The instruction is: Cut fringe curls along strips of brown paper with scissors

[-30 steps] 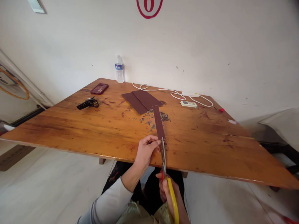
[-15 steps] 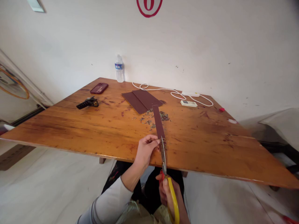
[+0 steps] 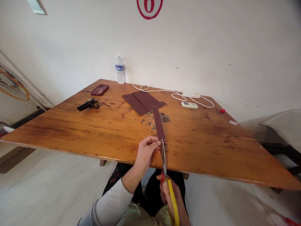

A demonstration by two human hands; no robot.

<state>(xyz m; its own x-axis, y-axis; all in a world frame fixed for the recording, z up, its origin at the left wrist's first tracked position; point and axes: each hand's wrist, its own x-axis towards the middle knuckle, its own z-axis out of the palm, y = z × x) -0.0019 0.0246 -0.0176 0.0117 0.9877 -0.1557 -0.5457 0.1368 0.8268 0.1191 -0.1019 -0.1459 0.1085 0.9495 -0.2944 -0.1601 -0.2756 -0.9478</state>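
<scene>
Yellow and red grips of one pair of scissors (image 3: 171,188) sit in your right hand (image 3: 168,192), with its fingers curled round them. Your left hand (image 3: 147,150), ahead and to the left of it, pinches one long brown strip (image 3: 158,122) near its close end. The blades meet the strip just right of your left fingertips. Past that hand lie little scraps (image 3: 165,117), too many to count, then two brown sheets (image 3: 145,102), one partly on top of the other. Farther out from your left hand, to its left, are one black thing (image 3: 88,104) and one dark red phone (image 3: 100,89). Far ahead of that hand, one bottle (image 3: 120,72) stands up.
</scene>
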